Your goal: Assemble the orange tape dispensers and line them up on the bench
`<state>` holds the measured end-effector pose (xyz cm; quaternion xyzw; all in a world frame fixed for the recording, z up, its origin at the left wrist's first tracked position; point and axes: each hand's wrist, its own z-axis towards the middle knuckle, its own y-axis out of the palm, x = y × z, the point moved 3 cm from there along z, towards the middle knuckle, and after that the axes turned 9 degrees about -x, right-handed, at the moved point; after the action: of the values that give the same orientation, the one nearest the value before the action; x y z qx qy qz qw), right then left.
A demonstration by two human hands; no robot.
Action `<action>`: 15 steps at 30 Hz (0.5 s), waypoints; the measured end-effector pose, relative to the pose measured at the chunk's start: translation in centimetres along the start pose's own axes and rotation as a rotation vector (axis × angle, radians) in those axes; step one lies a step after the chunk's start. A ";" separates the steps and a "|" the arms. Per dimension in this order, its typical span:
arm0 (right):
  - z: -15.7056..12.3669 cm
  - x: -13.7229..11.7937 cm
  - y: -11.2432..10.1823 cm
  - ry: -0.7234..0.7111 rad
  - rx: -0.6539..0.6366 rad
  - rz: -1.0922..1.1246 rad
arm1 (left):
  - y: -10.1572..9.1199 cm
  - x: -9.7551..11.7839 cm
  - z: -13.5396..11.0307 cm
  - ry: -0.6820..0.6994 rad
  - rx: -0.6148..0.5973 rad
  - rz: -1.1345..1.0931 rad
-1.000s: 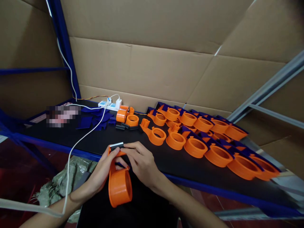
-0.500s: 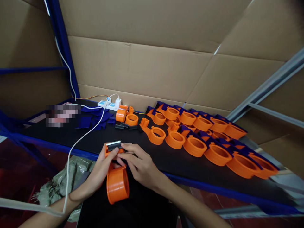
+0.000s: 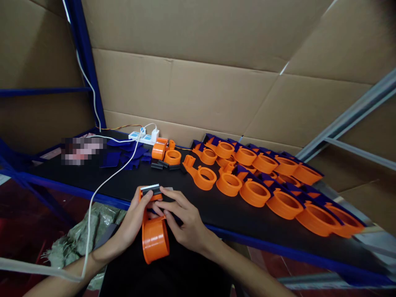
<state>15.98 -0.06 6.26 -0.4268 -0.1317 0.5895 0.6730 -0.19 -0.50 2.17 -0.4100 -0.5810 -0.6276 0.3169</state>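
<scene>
An orange tape dispenser (image 3: pixel 155 241) is held up in front of me, over the front edge of the table, its wide ring hanging down. At its top sit a white serrated blade (image 3: pixel 149 187) and a black strip (image 3: pixel 156 190). My left hand (image 3: pixel 133 220) is closed around the dispenser's upper part, thumb pressed on the black strip. My right hand (image 3: pixel 185 216) has its index fingertip against the strip's right end, other fingers curled at the dispenser. What lies between the right fingers is partly hidden.
Rows of orange tape dispensers with dark blue parts (image 3: pixel 253 194) fill the table's right side. Behind the hands lie small black pieces (image 3: pixel 161 165), dark blue pieces (image 3: pixel 111 159) and a power strip (image 3: pixel 144 137). A white cable (image 3: pixel 102 181) crosses at left.
The hands and dispenser have shifted slightly right in view, along with the whole scene. The grip looks the same, with the thumb still on the black strip.
</scene>
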 end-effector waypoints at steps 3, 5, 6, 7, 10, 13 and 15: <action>0.0 -0.4 -0.1 -0.030 -0.048 -0.011 | -0.1 0.2 -0.1 0.056 0.017 0.038; -0.1 -0.8 -0.1 -0.070 -0.104 -0.038 | -0.1 0.4 -0.2 0.101 0.028 0.052; -0.2 -0.9 -0.1 -0.078 -0.124 -0.051 | -0.1 0.5 -0.2 0.103 0.029 0.044; -0.3 -0.9 -0.2 -0.078 -0.139 -0.059 | 0.0 0.5 -0.2 0.089 0.028 0.023; 0.2 -0.5 -0.7 -0.063 -0.156 -0.029 | 0.1 0.6 -0.3 0.029 0.024 -0.065; 2.7 1.0 -1.9 -0.027 -0.031 0.035 | 0.5 0.9 -0.7 0.038 -0.026 -0.073; 5.5 2.6 -2.3 0.044 0.036 -0.002 | 0.8 1.0 -1.1 0.042 -0.080 -0.043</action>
<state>14.49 4.75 10.39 -0.4275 -0.1067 0.5814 0.6840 -0.08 -1.63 3.42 -0.3967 -0.5571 -0.6655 0.2989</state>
